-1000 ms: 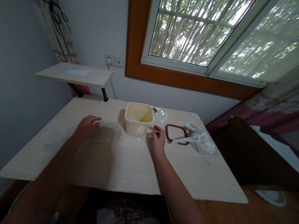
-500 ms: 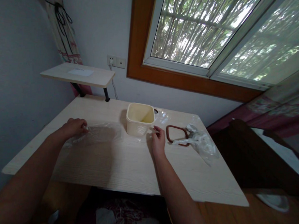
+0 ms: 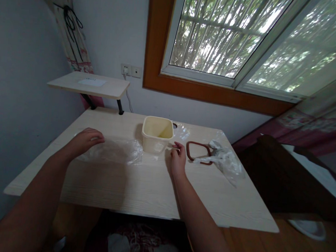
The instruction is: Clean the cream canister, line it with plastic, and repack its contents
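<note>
The left hand (image 3: 88,141), fingers loosely parted, is at a clear plastic bag (image 3: 127,151) lying on the table (image 3: 152,190); the right hand (image 3: 178,159) half-curls just beside the cream bin (image 3: 152,145), whether gripping anything I cannot tell. Farther back, paper (image 3: 92,82) on the raised shelf (image 3: 63,82) bears marks too small to read.

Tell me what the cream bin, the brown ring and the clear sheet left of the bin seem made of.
Cream bin: probably moulded plastic, fairly smooth; rounded corners and fine ribbing suggest it.
Brown ring: likely plastic, evenly coloured, though coated metal is possible.
Clear sheet: apparently thin plastic film, glossy; it is see-through, crinkled and catches highlights.
</note>
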Tool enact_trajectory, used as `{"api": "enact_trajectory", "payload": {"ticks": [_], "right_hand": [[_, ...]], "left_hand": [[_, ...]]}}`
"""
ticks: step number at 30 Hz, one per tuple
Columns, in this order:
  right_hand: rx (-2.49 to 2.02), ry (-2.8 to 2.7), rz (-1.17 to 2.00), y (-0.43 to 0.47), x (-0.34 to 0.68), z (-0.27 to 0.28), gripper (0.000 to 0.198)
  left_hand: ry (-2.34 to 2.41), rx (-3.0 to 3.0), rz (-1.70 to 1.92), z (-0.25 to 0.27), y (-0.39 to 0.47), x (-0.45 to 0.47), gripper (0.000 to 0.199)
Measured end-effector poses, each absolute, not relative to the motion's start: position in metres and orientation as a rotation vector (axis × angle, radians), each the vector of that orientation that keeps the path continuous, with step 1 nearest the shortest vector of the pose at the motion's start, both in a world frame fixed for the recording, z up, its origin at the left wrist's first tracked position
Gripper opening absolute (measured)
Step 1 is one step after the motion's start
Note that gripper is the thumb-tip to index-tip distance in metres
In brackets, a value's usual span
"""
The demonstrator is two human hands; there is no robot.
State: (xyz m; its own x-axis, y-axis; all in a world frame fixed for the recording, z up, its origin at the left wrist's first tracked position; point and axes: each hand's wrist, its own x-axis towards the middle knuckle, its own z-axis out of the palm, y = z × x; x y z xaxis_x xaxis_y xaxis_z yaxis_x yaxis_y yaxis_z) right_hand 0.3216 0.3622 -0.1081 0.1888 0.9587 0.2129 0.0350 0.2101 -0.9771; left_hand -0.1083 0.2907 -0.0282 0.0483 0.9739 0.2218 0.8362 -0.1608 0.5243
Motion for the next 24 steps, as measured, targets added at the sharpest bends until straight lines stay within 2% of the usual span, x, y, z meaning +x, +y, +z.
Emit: {"api": "enact_trajectory", "payload": {"ticks": [3,5,9,12,15,20,24], "right_hand": [[-1.162,-1.093,0.895,0.358,0.318,-0.100,0.029],[-1.154,-1.134,0.882,0.355,0.314,-0.096,0.034],[-1.138,-1.344,0.820,0.351,0.306,-0.097,0.065],[-1.184,-1.477,0.624,0.350,0.301,-0.098,0.088],[-1.154,-1.525,0.417,0.348,0.302,-0.094,0.095],[-1.017,-1.581,0.229,0.348,0.309,-0.076,0.086],[-1.000,-1.701,0.114,0.355,0.313,-0.055,0.050]], "left_hand": [[1.725,2.157,0.774,-0.012,0.283,-0.111,0.034],[1.663,2.220,0.768,-0.003,0.278,-0.112,0.035],[1.622,2.283,0.767,0.011,0.274,-0.109,0.034],[1.628,2.289,0.768,0.017,0.274,-0.104,0.035],[1.620,2.301,0.763,0.018,0.276,-0.102,0.034],[1.637,2.300,0.747,0.011,0.281,-0.103,0.036],[1.648,2.287,0.730,0.003,0.286,-0.103,0.037]]}}
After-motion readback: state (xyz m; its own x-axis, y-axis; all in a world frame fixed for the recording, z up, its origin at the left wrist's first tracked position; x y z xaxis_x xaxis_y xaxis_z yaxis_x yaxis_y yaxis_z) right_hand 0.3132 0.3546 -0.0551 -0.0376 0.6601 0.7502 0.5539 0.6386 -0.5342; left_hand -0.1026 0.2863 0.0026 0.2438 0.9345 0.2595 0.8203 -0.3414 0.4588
